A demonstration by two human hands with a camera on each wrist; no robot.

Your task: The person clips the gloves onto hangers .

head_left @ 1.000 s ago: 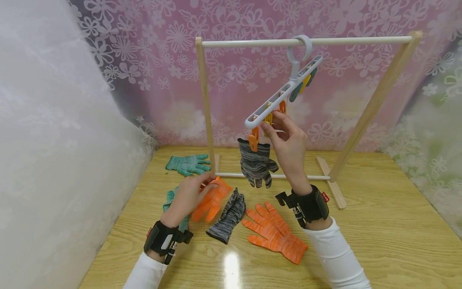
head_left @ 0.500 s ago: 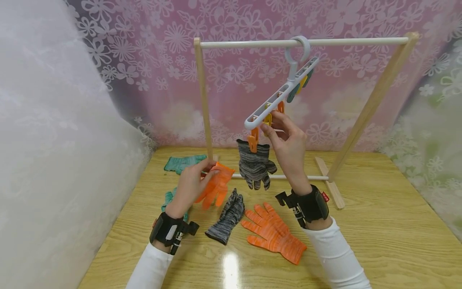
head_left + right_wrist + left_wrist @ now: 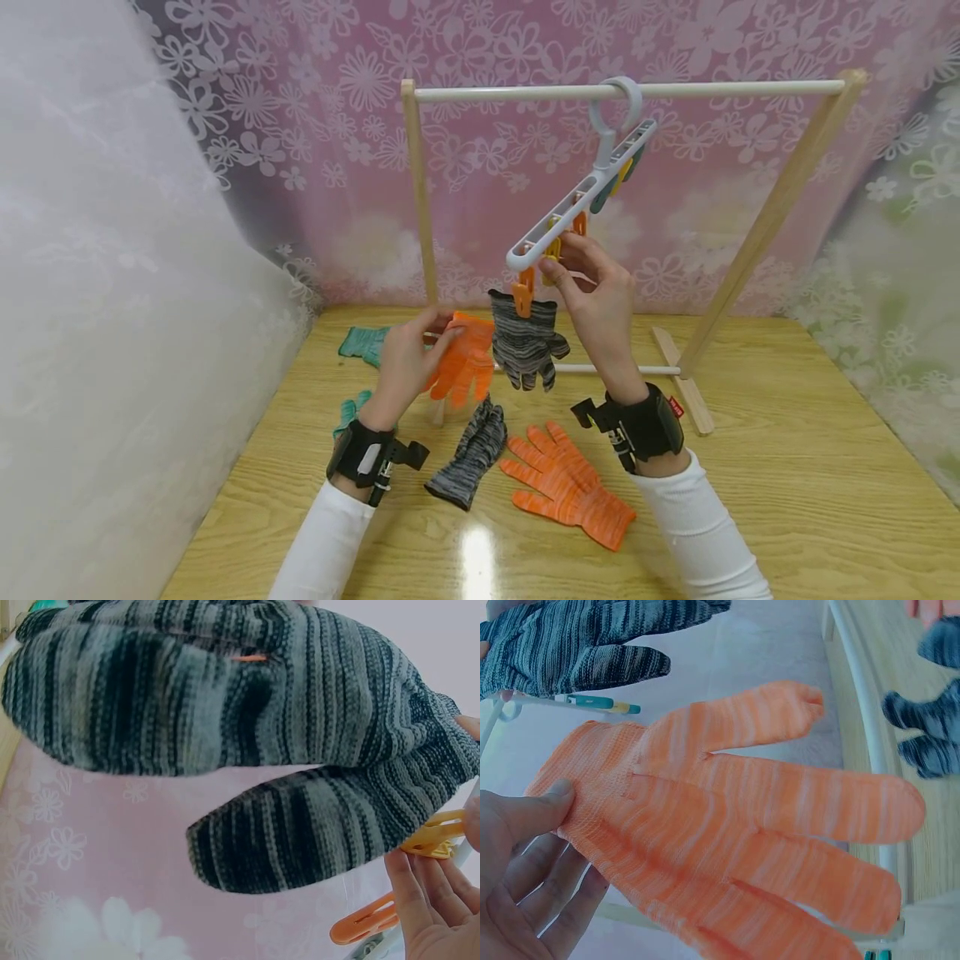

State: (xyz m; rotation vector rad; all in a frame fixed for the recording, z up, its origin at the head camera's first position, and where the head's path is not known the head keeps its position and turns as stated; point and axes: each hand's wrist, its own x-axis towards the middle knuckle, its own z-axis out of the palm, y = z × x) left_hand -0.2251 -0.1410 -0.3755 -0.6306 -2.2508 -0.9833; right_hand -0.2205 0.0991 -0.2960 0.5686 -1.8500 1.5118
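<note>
My left hand (image 3: 411, 354) pinches an orange glove (image 3: 467, 358) by its cuff, the fingers of the glove hanging down. In the left wrist view the thumb lies over the knitted cuff of that orange glove (image 3: 727, 802). My right hand (image 3: 600, 292) pinches a yellow clothespin (image 3: 552, 248) on the grey clip hanger (image 3: 570, 200). Beside it, an orange clothespin (image 3: 523, 293) at the hanger's near end holds a black-and-grey glove (image 3: 525, 337). That striped glove (image 3: 322, 690) fills much of the right wrist view, with the yellow clothespin (image 3: 435, 834) between thumb and fingers.
The hanger hooks over the white rod (image 3: 495, 93) of a wooden stand (image 3: 772, 225). On the table lie another black-and-grey glove (image 3: 468, 454), an orange glove (image 3: 573, 487) and two green gloves (image 3: 362, 343), partly covered by the left arm. More clothespins (image 3: 617, 183) line the hanger's far half.
My left hand has lifted the orange glove off the table, up and rightward toward the hanging striped glove. My right hand stays at the yellow clothespin.
</note>
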